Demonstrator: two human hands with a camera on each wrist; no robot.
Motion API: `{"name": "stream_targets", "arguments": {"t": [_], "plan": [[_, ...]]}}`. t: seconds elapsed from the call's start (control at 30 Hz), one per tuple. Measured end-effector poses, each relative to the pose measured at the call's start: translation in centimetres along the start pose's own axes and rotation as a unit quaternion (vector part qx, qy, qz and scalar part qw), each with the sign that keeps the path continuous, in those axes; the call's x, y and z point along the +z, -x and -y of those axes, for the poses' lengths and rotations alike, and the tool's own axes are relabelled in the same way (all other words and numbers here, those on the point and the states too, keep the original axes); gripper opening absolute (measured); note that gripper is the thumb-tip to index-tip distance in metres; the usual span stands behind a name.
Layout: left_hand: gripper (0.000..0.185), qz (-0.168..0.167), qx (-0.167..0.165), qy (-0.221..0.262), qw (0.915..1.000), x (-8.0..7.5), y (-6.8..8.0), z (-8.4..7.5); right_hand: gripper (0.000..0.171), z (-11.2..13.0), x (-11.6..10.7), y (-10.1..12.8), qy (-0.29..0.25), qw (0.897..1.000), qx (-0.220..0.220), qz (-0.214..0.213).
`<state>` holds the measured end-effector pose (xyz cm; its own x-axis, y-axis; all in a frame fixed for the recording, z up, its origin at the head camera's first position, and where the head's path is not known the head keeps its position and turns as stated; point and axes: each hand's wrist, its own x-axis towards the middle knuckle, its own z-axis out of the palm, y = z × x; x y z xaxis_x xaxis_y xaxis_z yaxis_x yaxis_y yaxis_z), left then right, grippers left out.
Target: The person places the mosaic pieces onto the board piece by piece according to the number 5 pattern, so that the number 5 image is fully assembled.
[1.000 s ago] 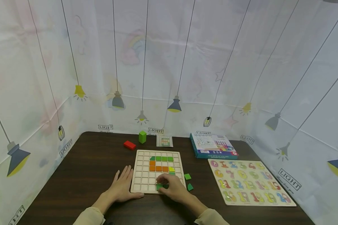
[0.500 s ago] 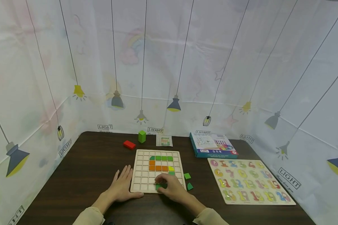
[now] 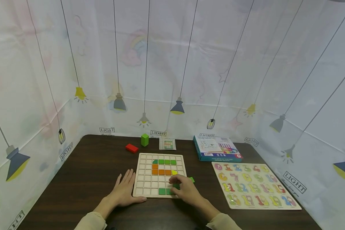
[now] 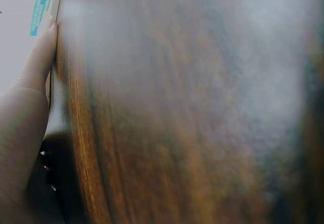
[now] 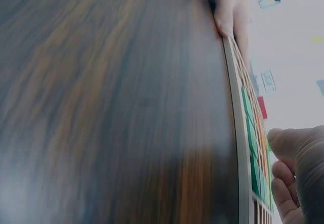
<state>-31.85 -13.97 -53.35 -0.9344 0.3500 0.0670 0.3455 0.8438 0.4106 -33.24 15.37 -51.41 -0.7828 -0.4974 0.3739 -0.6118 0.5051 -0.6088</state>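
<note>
A wooden grid board [image 3: 145,184] lies on the dark table with coloured tiles in its cells. At its left edge my left hand [image 3: 123,188] rests flat with straight fingers, the thumb along the near left corner. My right hand [image 3: 185,190] is over the board's near right part, its thumb and fingers bent and apart, with no held piece visible between them. Green tiles [image 3: 162,191] sit in the near row beside it, and another dark green tile [image 3: 176,185] shows under the fingers. Orange tiles [image 3: 161,172], a yellow tile [image 3: 174,172] and light green tiles [image 3: 167,162] fill cells farther up.
A loose green square [image 3: 192,179] peeks out beyond the right hand. Behind the board are a red block [image 3: 132,148], a green block [image 3: 145,140] and a pattern card [image 3: 167,144]. To the right lie a puzzle box [image 3: 217,149] and a number puzzle board [image 3: 256,187].
My right hand has shifted right and slightly away from me, uncovering green tiles in the near row. It now hides the loose green rounded piece. My left hand stays put.
</note>
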Motion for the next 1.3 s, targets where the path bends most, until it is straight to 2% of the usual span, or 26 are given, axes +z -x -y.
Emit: {"name": "stream_targets", "arguments": {"t": [0.27, 0.57, 0.93, 1.3], "plan": [[0.115, 0.003, -0.005, 0.004, 1.0, -0.2, 0.1, -0.2, 0.026, -1.0, -2.2, 1.4, 0.035, 0.998, 0.022, -0.039], [0.116, 0.002, -0.008, 0.005, 1.0, -0.3, 0.2, -0.4, 0.028, -2.3, -3.8, 3.0, 0.038, 0.996, 0.073, -0.033], [0.119, -0.012, -0.007, -0.004, 0.9999, 0.9, -0.3, 0.6, 0.03, -3.8, -4.8, 4.3, 0.05, 0.993, 0.098, -0.035], [0.114, -0.005, 0.004, 0.01, 0.9999, 0.0, 0.1, -0.1, 0.031, -4.0, -4.6, 4.5, 0.054, 0.992, 0.108, -0.03]]}}
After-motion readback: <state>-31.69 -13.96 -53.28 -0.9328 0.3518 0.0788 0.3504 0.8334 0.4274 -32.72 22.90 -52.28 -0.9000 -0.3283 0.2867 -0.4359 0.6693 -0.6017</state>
